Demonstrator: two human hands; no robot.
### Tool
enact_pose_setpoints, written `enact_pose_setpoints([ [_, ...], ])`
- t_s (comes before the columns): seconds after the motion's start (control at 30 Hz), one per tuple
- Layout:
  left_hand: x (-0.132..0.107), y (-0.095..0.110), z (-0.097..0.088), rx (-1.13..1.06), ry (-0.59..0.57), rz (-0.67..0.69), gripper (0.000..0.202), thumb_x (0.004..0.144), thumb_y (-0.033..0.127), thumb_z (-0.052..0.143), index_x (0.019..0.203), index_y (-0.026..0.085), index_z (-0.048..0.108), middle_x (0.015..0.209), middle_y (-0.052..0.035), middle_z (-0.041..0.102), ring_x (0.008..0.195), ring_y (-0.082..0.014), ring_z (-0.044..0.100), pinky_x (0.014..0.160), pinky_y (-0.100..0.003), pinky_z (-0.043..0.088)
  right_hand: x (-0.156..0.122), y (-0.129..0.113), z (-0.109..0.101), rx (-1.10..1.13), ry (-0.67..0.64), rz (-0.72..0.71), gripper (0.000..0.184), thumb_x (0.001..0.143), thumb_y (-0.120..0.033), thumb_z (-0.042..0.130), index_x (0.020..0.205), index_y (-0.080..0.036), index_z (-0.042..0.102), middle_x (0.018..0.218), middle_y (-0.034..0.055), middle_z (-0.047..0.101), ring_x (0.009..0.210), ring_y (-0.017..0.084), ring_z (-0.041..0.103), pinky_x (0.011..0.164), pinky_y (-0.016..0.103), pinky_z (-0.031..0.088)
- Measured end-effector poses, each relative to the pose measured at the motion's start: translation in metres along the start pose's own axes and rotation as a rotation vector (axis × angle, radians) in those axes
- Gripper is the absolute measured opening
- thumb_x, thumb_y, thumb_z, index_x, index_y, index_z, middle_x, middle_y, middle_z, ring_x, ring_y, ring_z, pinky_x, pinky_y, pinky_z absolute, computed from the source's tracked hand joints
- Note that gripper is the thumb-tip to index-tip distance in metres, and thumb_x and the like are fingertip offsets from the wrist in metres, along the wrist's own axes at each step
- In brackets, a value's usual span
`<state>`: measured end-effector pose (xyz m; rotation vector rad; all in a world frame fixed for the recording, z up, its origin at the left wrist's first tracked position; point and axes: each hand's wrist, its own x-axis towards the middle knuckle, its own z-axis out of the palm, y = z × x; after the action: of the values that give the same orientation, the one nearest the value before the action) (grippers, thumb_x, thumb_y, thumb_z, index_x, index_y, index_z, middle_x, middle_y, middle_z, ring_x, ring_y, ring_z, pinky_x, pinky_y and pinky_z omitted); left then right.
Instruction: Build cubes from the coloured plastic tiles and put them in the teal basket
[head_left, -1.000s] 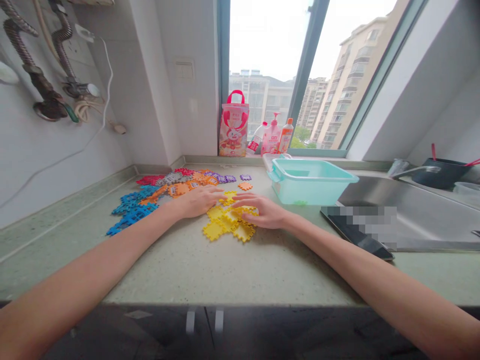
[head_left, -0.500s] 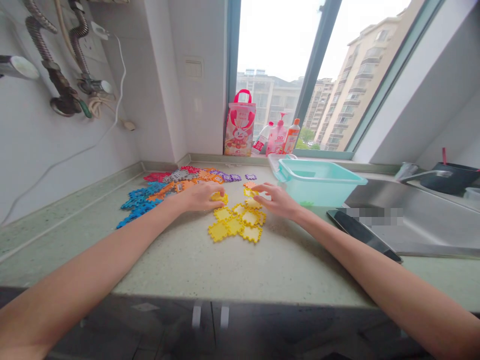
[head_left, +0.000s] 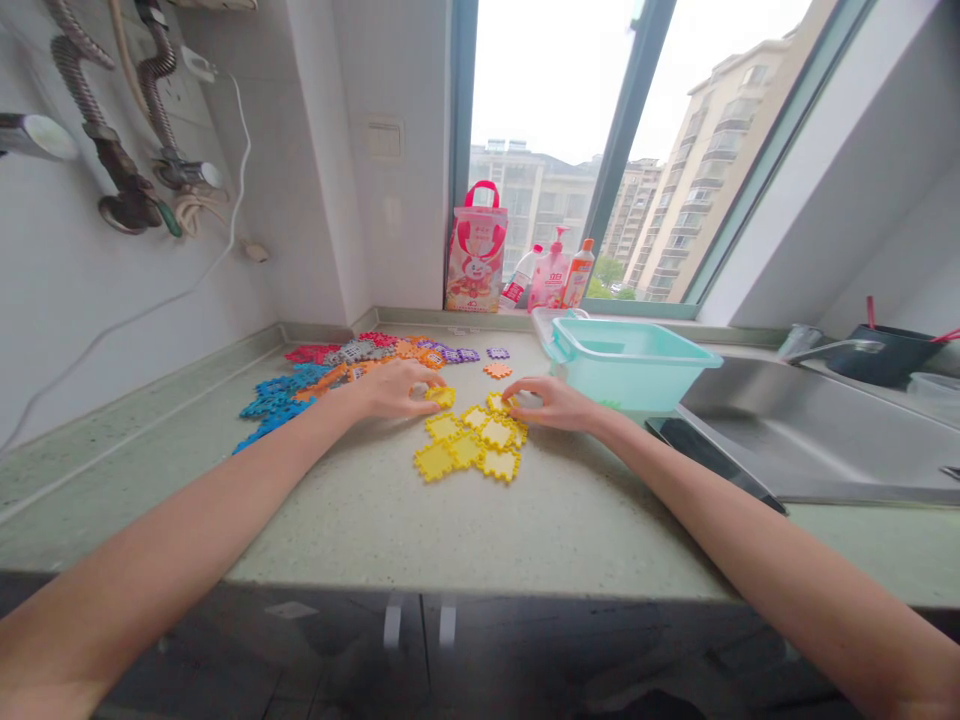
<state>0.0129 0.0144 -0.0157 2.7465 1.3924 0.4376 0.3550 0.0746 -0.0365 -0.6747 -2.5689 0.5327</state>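
Note:
Several yellow puzzle tiles [head_left: 469,447] lie joined flat on the green countertop [head_left: 450,530]. My left hand [head_left: 394,388] is closed in a pinch on a loose yellow tile [head_left: 441,396] at the cluster's far left corner. At the cluster's far right corner, my right hand [head_left: 551,403] pinches another yellow tile [head_left: 498,403] and presses it down. Behind my left hand lies a spread of blue, orange, red, grey and purple tiles [head_left: 337,375].
A teal plastic bin [head_left: 634,362] stands just right of my right hand. A steel sink [head_left: 825,430] and a dark flat slab [head_left: 712,460] lie further right. A pink bag [head_left: 475,260] and bottles [head_left: 555,275] sit on the window sill. One orange tile [head_left: 497,370] lies alone.
Both hands lifted off the yellow cluster, each took up a loose yellow tile, and now bring those tiles down against the cluster's far edge. The camera shifted slightly.

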Motion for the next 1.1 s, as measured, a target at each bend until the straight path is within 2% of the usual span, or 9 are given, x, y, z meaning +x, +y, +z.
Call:
enact_pose_setpoints([
  [0.2,0.001,-0.005,0.007,-0.084,0.052,-0.16,0.054,0.08,0.053,0.076,0.125,0.022,0.07,0.115,-0.0081,0.077,0.101,-0.0236,0.072,0.087,-0.033,0.055,0.0,0.007,0.003,-0.05,0.076,0.072,0.025,0.085,-0.034,0.073,0.107,-0.024,0.078,0.113,0.0048,0.079,0.103,0.023,0.072,0.095,0.037,0.054],
  [0.33,0.001,-0.002,-0.005,-0.16,0.122,-0.14,0.059,0.075,0.049,0.079,0.127,0.021,0.07,0.117,-0.0083,0.076,0.103,-0.0236,0.072,0.09,-0.034,0.055,0.002,0.006,0.003,-0.119,0.152,0.114,0.019,0.085,-0.032,0.073,0.101,-0.023,0.079,0.1,0.0041,0.079,0.09,0.021,0.072,0.083,0.034,0.055],
  [0.4,0.0,0.003,-0.014,-0.222,0.067,-0.114,0.058,0.075,0.047,0.08,0.126,0.022,0.072,0.116,-0.0076,0.076,0.102,-0.0231,0.071,0.089,-0.034,0.055,0.003,0.001,0.001,-0.117,0.189,0.09,0.018,0.086,-0.033,0.073,0.1,-0.023,0.079,0.101,0.0048,0.079,0.09,0.021,0.072,0.084,0.034,0.056],
  [0.47,-0.001,0.009,-0.022,-0.28,-0.069,-0.094,0.059,0.074,0.048,0.082,0.127,0.023,0.073,0.111,-0.0067,0.078,0.098,-0.0226,0.072,0.083,-0.032,0.056,0.003,-0.009,-0.002,-0.085,0.196,0.029,0.02,0.087,-0.034,0.073,0.102,-0.023,0.079,0.104,0.0054,0.079,0.094,0.021,0.072,0.087,0.035,0.056],
  [0.57,-0.002,0.019,-0.028,-0.31,-0.251,-0.096,0.062,0.072,0.047,0.083,0.129,0.025,0.074,0.11,-0.0063,0.078,0.091,-0.0216,0.072,0.075,-0.029,0.055,0.001,-0.031,-0.006,-0.025,0.117,-0.067,0.023,0.087,-0.036,0.073,0.106,-0.023,0.078,0.107,0.0048,0.079,0.097,0.021,0.072,0.09,0.034,0.055],
  [0.67,-0.003,0.024,-0.025,-0.278,-0.301,-0.115,0.068,0.069,0.044,0.083,0.134,0.028,0.072,0.124,-0.0063,0.076,0.089,-0.02,0.072,0.074,-0.028,0.055,-0.002,-0.052,-0.008,-0.062,0.003,-0.073,0.021,0.087,-0.037,0.073,0.103,-0.024,0.078,0.102,0.0034,0.079,0.093,0.02,0.072,0.087,0.033,0.054],
  [0.77,-0.002,0.026,-0.019,-0.214,-0.311,-0.121,0.071,0.068,0.042,0.081,0.136,0.029,0.07,0.124,-0.005,0.074,0.089,-0.0199,0.07,0.074,-0.027,0.054,-0.004,-0.065,-0.008,-0.178,-0.063,-0.039,0.021,0.085,-0.04,0.076,0.099,-0.025,0.078,0.097,0.0035,0.079,0.087,0.022,0.072,0.083,0.033,0.053],
  [0.97,0.0,0.03,-0.014,-0.127,-0.306,-0.161,0.065,0.068,0.046,0.077,0.131,0.028,0.073,0.102,-0.002,0.075,0.083,-0.0204,0.068,0.068,-0.026,0.049,-0.005,-0.073,-0.005,-0.249,-0.124,0.025,0.032,0.082,-0.05,0.081,0.102,-0.026,0.075,0.101,0.004,0.078,0.089,0.024,0.073,0.078,0.033,0.052],
  [1.1,0.0,0.026,-0.012,-0.048,-0.216,-0.185,0.055,0.072,0.058,0.076,0.115,0.024,0.076,0.099,-0.0035,0.075,0.083,-0.0218,0.068,0.068,-0.028,0.047,-0.005,-0.069,-0.002,-0.279,-0.091,0.048,0.026,0.081,-0.039,0.08,0.104,-0.026,0.075,0.101,0.004,0.078,0.088,0.023,0.072,0.077,0.031,0.051],
])
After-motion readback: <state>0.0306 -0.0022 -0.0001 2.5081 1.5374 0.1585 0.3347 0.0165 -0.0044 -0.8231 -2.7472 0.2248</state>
